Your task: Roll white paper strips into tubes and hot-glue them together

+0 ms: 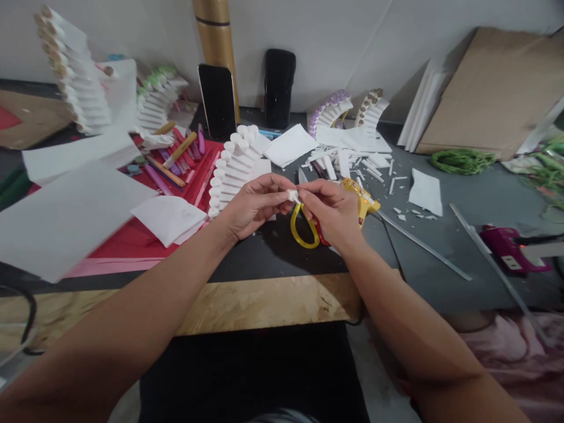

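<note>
Over the table's front part, my left hand [258,205] and my right hand [331,208] meet fingertip to fingertip. Between them is a small white piece [293,194], perhaps paper or foam, mostly covered by the fingers. Both hands pinch it. Scissors with a yellow handle [305,244] lie just below my fingers, partly hidden by my right hand. Beyond that hand lies a yellow glue gun [369,203]. A curved fan of white rolls [229,176] with rounded tips stands behind my left hand.
White scraps [348,161] are scattered behind my right hand. Leftward lie white sheets [70,217] and red sheets [132,238]. A phone [218,100] leans on a gold bottle [214,35]. Rightward are a metal ruler [427,247], green cord [462,161] and a magenta device [511,249].
</note>
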